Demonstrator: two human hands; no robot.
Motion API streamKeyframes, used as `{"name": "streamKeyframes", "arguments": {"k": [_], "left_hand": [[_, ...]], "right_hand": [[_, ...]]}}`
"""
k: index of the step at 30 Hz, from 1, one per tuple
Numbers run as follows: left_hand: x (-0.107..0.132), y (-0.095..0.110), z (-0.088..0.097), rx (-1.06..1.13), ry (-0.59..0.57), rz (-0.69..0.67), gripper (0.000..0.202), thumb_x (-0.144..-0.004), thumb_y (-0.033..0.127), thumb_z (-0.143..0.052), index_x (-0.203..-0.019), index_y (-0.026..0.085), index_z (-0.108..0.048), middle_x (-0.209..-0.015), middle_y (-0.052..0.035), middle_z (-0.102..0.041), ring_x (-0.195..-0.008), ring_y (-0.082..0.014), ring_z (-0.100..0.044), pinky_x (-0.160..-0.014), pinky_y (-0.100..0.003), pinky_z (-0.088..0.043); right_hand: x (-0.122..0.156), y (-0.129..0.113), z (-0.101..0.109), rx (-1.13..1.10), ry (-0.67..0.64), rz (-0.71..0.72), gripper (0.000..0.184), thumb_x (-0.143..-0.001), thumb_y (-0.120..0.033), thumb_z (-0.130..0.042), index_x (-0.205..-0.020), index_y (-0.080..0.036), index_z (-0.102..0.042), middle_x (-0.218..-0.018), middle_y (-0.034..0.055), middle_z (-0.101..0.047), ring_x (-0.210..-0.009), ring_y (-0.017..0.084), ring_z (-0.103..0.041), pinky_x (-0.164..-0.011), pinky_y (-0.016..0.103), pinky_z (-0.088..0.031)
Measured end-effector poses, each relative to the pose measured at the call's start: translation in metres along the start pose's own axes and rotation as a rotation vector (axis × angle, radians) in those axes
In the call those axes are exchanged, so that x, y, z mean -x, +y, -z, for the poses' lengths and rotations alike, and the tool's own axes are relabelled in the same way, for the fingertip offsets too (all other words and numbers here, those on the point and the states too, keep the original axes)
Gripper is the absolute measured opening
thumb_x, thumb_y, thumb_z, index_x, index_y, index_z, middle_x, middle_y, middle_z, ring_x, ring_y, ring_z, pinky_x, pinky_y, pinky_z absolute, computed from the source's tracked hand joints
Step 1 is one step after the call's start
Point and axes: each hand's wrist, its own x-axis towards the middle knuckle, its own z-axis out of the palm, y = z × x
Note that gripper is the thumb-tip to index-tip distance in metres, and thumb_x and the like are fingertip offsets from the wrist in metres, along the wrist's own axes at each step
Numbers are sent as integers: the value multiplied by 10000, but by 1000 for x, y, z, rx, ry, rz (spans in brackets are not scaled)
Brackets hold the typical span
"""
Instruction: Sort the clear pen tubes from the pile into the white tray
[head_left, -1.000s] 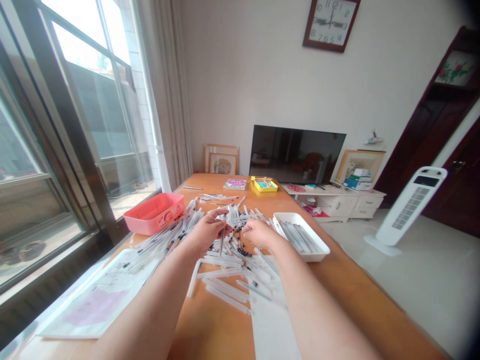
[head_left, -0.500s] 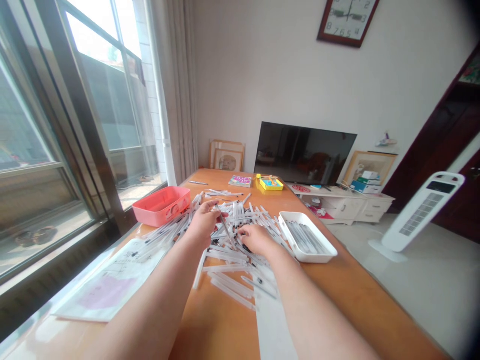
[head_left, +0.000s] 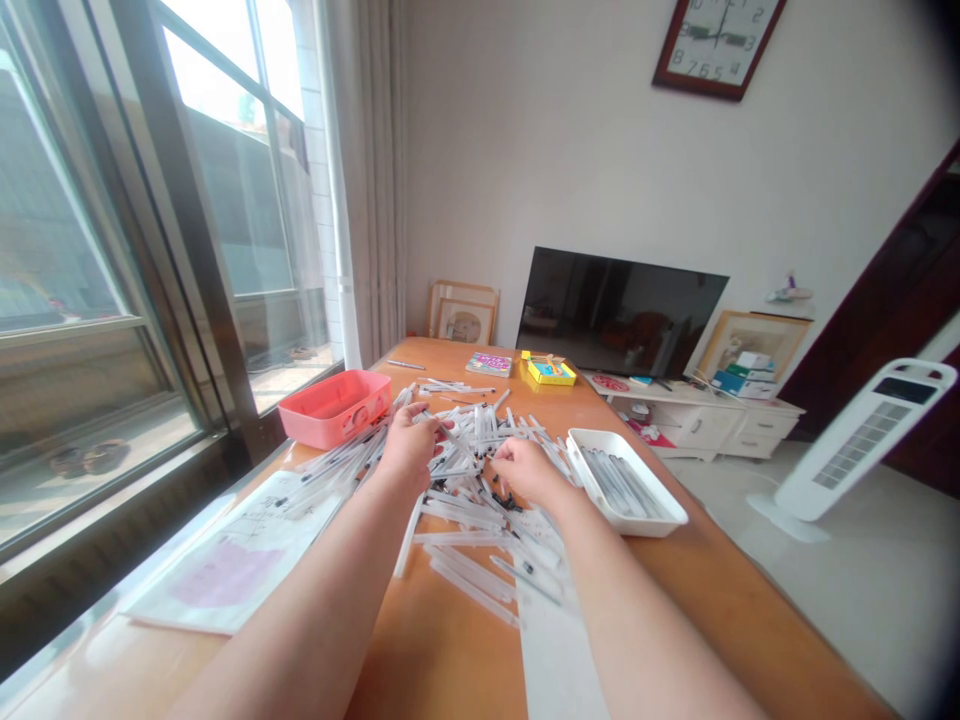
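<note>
My left hand [head_left: 412, 440] is closed round a slim clear pen [head_left: 456, 438], which slants down to the right over the heap. Its lower end comes close to the fingertips of my right hand [head_left: 525, 468]. Those fingers are pinched together, and whatever is between them is too small to make out. Under both hands spreads a pile of clear pen barrels [head_left: 461, 510], with small black pen caps [head_left: 504, 497] among them just below my right hand. On the right, a white tray [head_left: 667, 517] holds a row of pens [head_left: 619, 480].
A pink basket [head_left: 311, 425] stands at the left edge of the wooden table [head_left: 427, 660]. Near me lie a printed sheet [head_left: 225, 580] and a white paper strip [head_left: 559, 650]. Toward the far end are a booklet [head_left: 489, 365] and a yellow box [head_left: 551, 371].
The pen in my left hand has tipped to lie flatter. My right hand has shifted slightly, still pinched beside the black caps. The whole view has moved a little to the left.
</note>
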Motion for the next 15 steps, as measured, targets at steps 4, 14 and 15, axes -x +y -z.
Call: {"name": "streamKeyframes", "arguments": {"k": [4, 14, 15], "left_hand": [[-6, -2, 1, 125, 57, -54, 541, -731, 150, -660, -1240, 169, -480, -846, -94, -696, -590, -112, -602, -585, -236, -455], [-4, 6, -4, 259, 127, -171, 433, -789, 98, -621, -1185, 180, -468, -891, -72, -681, -747, -147, -685, -635, -248, -500], [-4, 7, -4, 259, 126, -179, 426, -796, 105, -621, -1185, 181, -468, -892, -71, -681, -761, -151, -690, -641, -249, -503]], "right_hand": [[4, -12, 13, -470, -145, 2, 132, -833, -250, -571, -932, -166, -591, -850, 72, -737, -640, 130, -655, -477, 187, -397], [14, -30, 26, -890, -280, -19, 289, -811, -360, -686, -1004, -157, -615, -715, 37, -709, -490, 85, -561, -437, 173, -395], [14, -31, 26, -894, -274, -17, 293, -815, -370, -684, -1006, -157, -618, -688, 24, -697, -475, 79, -546, -426, 167, -378]]}}
